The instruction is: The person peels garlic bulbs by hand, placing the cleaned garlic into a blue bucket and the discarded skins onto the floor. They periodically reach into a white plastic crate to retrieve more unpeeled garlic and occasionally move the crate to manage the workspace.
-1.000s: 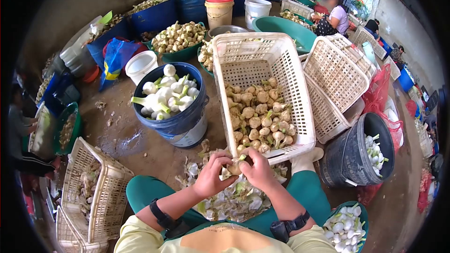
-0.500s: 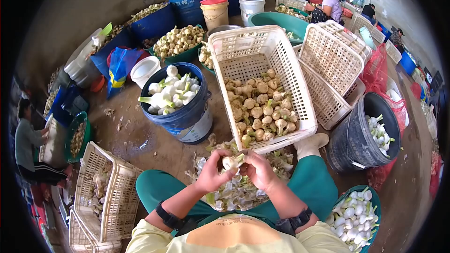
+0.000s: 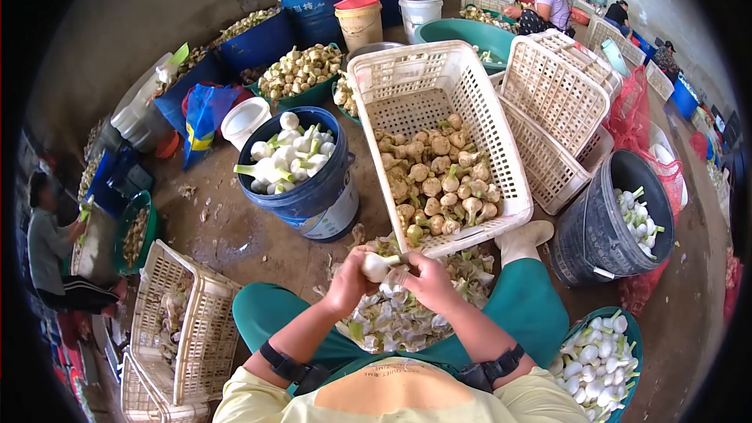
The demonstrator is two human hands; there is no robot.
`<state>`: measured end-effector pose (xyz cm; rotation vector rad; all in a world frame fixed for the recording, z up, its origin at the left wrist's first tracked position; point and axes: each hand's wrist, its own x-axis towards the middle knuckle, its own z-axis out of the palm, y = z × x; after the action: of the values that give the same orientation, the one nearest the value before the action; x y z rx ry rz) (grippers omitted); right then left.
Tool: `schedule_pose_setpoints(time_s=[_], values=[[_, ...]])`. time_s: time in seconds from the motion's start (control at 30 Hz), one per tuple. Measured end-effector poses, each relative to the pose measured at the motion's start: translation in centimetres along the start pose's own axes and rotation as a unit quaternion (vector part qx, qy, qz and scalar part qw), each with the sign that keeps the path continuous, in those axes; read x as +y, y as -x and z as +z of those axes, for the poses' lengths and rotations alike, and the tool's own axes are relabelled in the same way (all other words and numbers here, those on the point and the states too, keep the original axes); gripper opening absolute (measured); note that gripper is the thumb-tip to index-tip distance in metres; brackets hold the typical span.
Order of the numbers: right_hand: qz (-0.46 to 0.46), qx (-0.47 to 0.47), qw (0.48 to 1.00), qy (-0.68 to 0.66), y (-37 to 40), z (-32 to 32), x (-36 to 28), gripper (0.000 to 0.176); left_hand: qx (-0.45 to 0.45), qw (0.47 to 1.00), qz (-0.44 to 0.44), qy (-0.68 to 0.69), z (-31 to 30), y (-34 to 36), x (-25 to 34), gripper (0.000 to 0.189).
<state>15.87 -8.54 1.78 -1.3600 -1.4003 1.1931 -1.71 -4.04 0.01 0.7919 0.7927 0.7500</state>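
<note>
A garlic bulb (image 3: 376, 268) with a short green stem is held over my lap, its side smooth and white. The fingers of my left hand (image 3: 348, 282) are wrapped round the bulb. My right hand (image 3: 432, 283) is closed at the stem end, thumb and fingers pinching there; any loose skin between them is too small to make out. Below both hands a heap of papery garlic skins (image 3: 399, 319) lies between my knees. Right in front, a tilted cream plastic crate (image 3: 513, 188) holds many brownish unpeeled garlic bulbs (image 3: 432, 184).
A blue bucket (image 3: 333, 200) of white peeled garlic stands ahead to the left. On the right are a dark bucket (image 3: 580, 219) and a green basin (image 3: 633, 360), both with peeled garlic. Stacked crates (image 3: 188, 345) stand at the lower left. Other people (image 3: 48, 243) sit farther off.
The garlic bulb has turned and shows a cleaner white side. My left hand has shifted slightly left with it, while my right hand stays close to the stem.
</note>
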Motion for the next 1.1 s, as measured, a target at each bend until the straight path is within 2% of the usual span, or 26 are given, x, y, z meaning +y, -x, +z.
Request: schedule_pose_setpoints(time_s=[0.03,0.07,0.17,0.2,0.27,0.3,0.33,0.4,0.43,0.47,0.5,0.53,0.57,0.6,0.63,0.67,0.7,0.73,0.8,0.83,0.9,0.93,0.97,1.03,1.07,1.1], values=[[-0.039,0.067,0.991,-0.106,-0.7,1.5,1.6,0.02,-0.017,0.999,0.04,-0.033,0.3,0.1,-0.3,0.037],[-0.038,0.067,0.991,-0.107,-0.9,1.6,3.2,0.02,-0.034,0.994,0.081,-0.064,0.7,0.3,-0.5,0.04],[-0.073,0.096,0.991,-0.06,-1.1,1.3,2.6,0.015,-0.037,0.986,0.096,-0.131,1.0,0.7,0.0,0.049],[-0.074,0.095,0.991,-0.06,-0.9,1.0,1.8,0.015,-0.036,0.986,0.096,-0.131,0.8,0.7,0.0,0.049],[-0.083,-0.013,0.996,-0.019,-0.3,0.2,1.0,0.012,-0.043,0.958,0.112,-0.259,0.4,0.9,-0.4,0.062],[-0.052,-0.04,0.994,-0.088,-0.4,-0.2,1.5,0.01,-0.071,0.98,0.042,-0.179,0.1,0.8,0.3,0.065],[-0.051,-0.041,0.994,-0.088,-0.3,-0.5,1.7,0.01,-0.071,0.981,0.041,-0.178,0.3,1.0,0.6,0.065],[-0.077,0.036,0.991,-0.102,-0.4,-1.0,1.9,0.013,-0.113,0.987,0.061,-0.093,0.5,1.2,1.0,0.058],[-0.033,0.074,0.994,-0.067,-0.2,-1.3,1.8,0.013,-0.112,0.988,0.062,-0.091,0.4,1.2,1.2,0.058],[-0.033,0.072,0.995,-0.066,-0.3,-1.7,2.1,0.013,-0.135,0.988,0.019,-0.075,0.1,1.2,1.6,0.056],[-0.099,0.123,0.985,0.069,-0.5,-2.2,2.8,0.014,-0.158,0.985,-0.023,-0.06,-0.1,1.2,1.8,0.055],[-0.163,0.171,0.95,0.203,-0.7,-2.7,3.6,0.015,-0.158,0.986,-0.022,-0.058,0.0,1.3,2.0,0.055],[-0.125,0.105,0.95,0.266,-0.8,-3.4,4.6,0.018,-0.153,0.986,-0.019,-0.069,0.3,1.5,2.2,0.057],[-0.123,0.106,0.95,0.267,-0.7,-3.3,4.1,0.018,-0.15,0.985,-0.016,-0.081,0.4,1.6,2.2,0.059],[-0.179,0.104,0.926,0.315,-0.5,-3.0,3.7,0.019,-0.151,0.985,-0.018,-0.081,0.3,1.3,1.7,0.059],[-0.234,0.101,0.897,0.361,-0.3,-2.6,3.0,0.02,-0.114,0.979,0.066,-0.158,0.1,0.8,0.6,0.061],[-0.242,0.096,0.913,0.313,-0.2,-1.9,1.5,0.023,-0.075,0.958,0.149,-0.232,0.1,0.5,0.0,0.064],[-0.24,0.095,0.914,0.313,-0.4,-1.3,1.1,0.023,-0.074,0.959,0.148,-0.231,0.5,0.7,0.1,0.064],[-0.288,0.098,0.907,0.291,-0.7,-0.6,0.5,0.023,-0.012,0.927,0.157,-0.34,1.3,1.3,0.7,0.061],[-0.309,0.1,0.888,0.326,-0.8,-0.8,-0.2,0.019,-0.012,0.927,0.156,-0.341,1.2,1.4,0.6,0.061],[-0.292,0.094,0.888,0.342,-1.3,-0.8,-0.2,0.017,0.026,0.921,0.167,-0.352,0.8,1.6,0.2,0.058],[-0.274,0.089,0.888,0.359,-1.5,-0.9,-0.2,0.015,0.027,0.92,0.166,-0.353,0.4,1.5,0.0,0.058],[-0.274,0.088,0.888,0.358,-1.7,-1.4,-0.4,0.015,-0.034,0.949,0.135,-0.284,-0.1,1.2,-0.2,0.057],[-0.184,0.051,0.964,0.186,-1.8,-2.5,-1.2,0.012,-0.167,0.963,0.102,-0.187,-0.4,1.2,0.6,0.057],[-0.184,0.05,0.964,0.186,-1.8,-2.7,-1.3,0.012,-0.166,0.963,0.103,-0.187,-0.3,1.3,1.1,0.057],[-0.189,0.039,0.97,0.147,-1.7,-3.0,-1.4,0.011,-0.198,0.98,0.004,-0.023,0.4,1.8,2.0,0.057]])
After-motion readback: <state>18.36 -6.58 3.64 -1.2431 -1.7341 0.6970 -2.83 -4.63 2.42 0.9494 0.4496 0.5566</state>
